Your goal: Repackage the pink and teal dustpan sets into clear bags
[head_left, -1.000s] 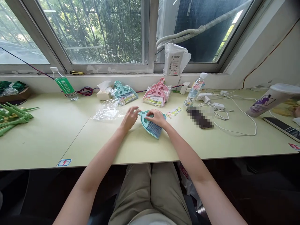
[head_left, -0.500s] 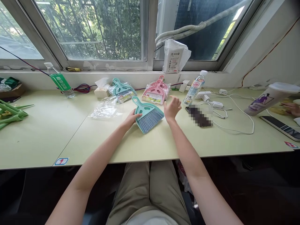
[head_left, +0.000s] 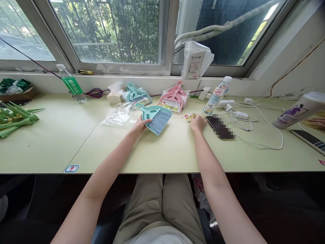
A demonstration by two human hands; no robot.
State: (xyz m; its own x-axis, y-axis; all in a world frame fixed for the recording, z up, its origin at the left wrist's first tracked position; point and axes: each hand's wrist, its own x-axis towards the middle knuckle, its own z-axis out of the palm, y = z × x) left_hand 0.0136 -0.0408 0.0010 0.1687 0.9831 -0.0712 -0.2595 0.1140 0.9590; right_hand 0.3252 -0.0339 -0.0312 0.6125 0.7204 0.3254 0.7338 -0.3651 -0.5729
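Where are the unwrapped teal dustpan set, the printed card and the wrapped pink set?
Unwrapped teal dustpan set (head_left: 157,119): head view, brush bristles.
Printed card (head_left: 187,118): head view, end left uncovered by fingers.
Wrapped pink set (head_left: 175,96): head view, pink body.

teal dustpan-and-brush set (head_left: 158,119): two pieces are nesting together, grey-blue bristles are showing | handle is pointing toward the worktop's (head_left: 162,154) back-left corner, bristle tips toward its front-right | small printed card (head_left: 187,118): yellow and pink, partly hidden, is showing right of the set, between front and back edges
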